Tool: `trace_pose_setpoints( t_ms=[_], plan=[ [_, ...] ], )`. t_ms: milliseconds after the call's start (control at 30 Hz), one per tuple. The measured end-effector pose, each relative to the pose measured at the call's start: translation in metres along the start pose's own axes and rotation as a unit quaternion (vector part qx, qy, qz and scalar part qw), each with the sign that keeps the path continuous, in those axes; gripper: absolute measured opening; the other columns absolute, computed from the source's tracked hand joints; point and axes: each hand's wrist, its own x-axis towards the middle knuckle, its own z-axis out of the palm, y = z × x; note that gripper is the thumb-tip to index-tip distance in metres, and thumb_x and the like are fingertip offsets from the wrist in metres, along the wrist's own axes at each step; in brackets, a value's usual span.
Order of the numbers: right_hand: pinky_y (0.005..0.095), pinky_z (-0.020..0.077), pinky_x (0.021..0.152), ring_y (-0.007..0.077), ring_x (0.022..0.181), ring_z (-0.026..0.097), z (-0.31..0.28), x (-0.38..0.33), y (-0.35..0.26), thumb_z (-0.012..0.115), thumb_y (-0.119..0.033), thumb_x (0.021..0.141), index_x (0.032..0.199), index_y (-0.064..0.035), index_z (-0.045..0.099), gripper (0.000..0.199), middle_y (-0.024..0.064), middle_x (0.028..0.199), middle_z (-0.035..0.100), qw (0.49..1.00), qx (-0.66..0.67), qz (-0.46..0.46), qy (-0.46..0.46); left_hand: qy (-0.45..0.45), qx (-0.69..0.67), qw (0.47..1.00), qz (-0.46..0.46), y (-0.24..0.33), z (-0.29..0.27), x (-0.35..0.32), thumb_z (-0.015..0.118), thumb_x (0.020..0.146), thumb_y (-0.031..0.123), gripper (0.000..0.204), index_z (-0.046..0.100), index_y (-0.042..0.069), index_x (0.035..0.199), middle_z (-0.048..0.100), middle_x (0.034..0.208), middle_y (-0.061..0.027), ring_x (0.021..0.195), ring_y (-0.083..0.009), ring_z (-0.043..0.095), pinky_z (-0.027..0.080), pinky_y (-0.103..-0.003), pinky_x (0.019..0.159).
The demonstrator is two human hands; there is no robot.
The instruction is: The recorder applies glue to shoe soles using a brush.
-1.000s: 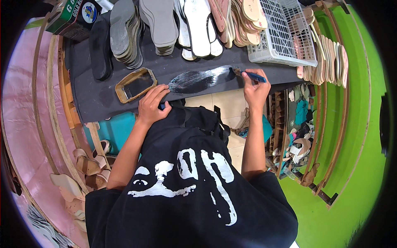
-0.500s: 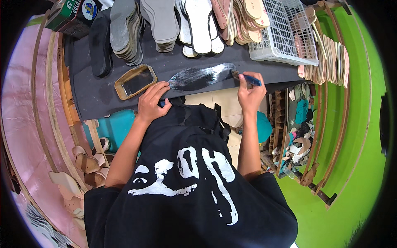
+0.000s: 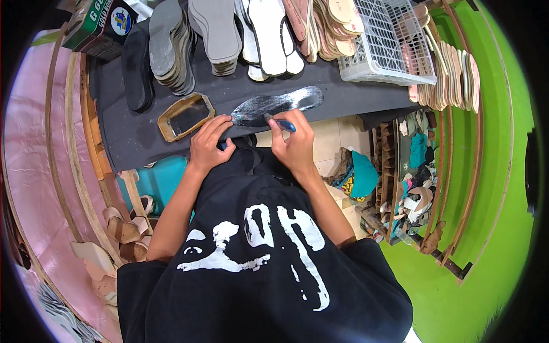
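Note:
A black insole point(image 3: 271, 106), wet and shiny on top, lies lengthwise across the dark-covered table. My left hand point(image 3: 211, 142) rests at the table's near edge, its fingertips against the insole's left end and its thumb apart. My right hand point(image 3: 295, 144) is closed on a blue-handled brush point(image 3: 286, 125). Its bristle end, partly hidden by my fingers, is at the near edge of the insole, left of the middle. Just left of the insole sits an open container point(image 3: 164, 122) with a crusted brown rim and a dark inside.
Along the far side stand stacked grey insoles point(image 3: 214, 34), white ones point(image 3: 269, 37), pinkish ones point(image 3: 340, 26) and a dark pair point(image 3: 137, 71). A white plastic basket point(image 3: 377, 71) stands at the right, beside more insoles point(image 3: 452, 83). A shelf point(image 3: 384, 166) with shoes is lower right.
My right hand has carried the brush leftward and nearer, from the insole's right end to its near edge. More of the surface looks wet. My left hand stays in place.

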Motion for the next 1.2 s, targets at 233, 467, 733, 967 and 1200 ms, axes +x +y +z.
trace_pose_setpoints(
  t_ms=[233, 467, 733, 967, 1200],
  plan=[
    [0.0326, 0.054, 0.062, 0.0217, 0.071, 0.071, -0.017, 0.009, 0.016, 0.078, 0.0, 0.092, 0.093, 0.0026, 0.073, 0.006, 0.0123, 0.087, 0.072, 0.993, 0.05, 0.102, 0.04, -0.01, -0.003, 1.0, -0.004, 0.001, -0.004, 0.0, 0.077, 0.073, 0.001, 0.043, 0.076, 0.003, 0.116, 0.075, 0.13, -0.0115, 0.121, -0.0331, 0.073, 0.058, -0.042, 0.105],
    [0.0346, 0.0553, 0.066, 0.0239, 0.072, 0.071, -0.072, 0.042, 0.074, 0.079, -0.002, 0.093, 0.094, 0.0017, 0.073, 0.008, 0.013, 0.088, 0.073, 0.984, -0.077, 0.1, 0.126, 0.007, -0.014, 1.0, 0.003, 0.003, -0.002, 0.0, 0.078, 0.073, 0.002, 0.043, 0.076, 0.003, 0.115, 0.076, 0.127, -0.0104, 0.119, -0.0328, 0.074, 0.061, -0.043, 0.102],
    [0.0461, 0.0539, 0.073, 0.041, 0.081, 0.066, -0.057, 0.041, 0.064, 0.076, 0.004, 0.085, 0.095, -0.0021, 0.068, 0.014, 0.017, 0.088, 0.064, 0.987, -0.151, -0.022, 0.05, 0.008, -0.012, 1.0, -0.001, 0.004, -0.002, 0.001, 0.077, 0.073, 0.002, 0.04, 0.076, 0.003, 0.113, 0.076, 0.127, -0.0096, 0.119, -0.0315, 0.074, 0.061, -0.043, 0.101],
    [0.0382, 0.0553, 0.068, 0.0254, 0.071, 0.068, -0.016, 0.02, 0.014, 0.08, -0.001, 0.087, 0.094, -0.0016, 0.072, 0.011, 0.0114, 0.084, 0.07, 0.999, -0.004, 0.049, -0.02, 0.015, 0.001, 1.0, -0.003, 0.002, -0.002, -0.002, 0.077, 0.072, 0.002, 0.04, 0.076, 0.004, 0.112, 0.076, 0.127, -0.0096, 0.118, -0.0315, 0.074, 0.061, -0.043, 0.102],
    [0.027, 0.0573, 0.065, 0.0117, 0.071, 0.071, -0.041, 0.038, 0.091, 0.079, -0.001, 0.097, 0.101, 0.0053, 0.073, 0.01, 0.0083, 0.084, 0.076, 0.956, 0.143, 0.239, 0.088, 0.012, -0.015, 1.0, -0.005, 0.004, 0.0, 0.001, 0.077, 0.072, 0.003, 0.041, 0.076, 0.004, 0.113, 0.077, 0.126, -0.0095, 0.117, -0.0317, 0.075, 0.061, -0.042, 0.1]
  ],
)
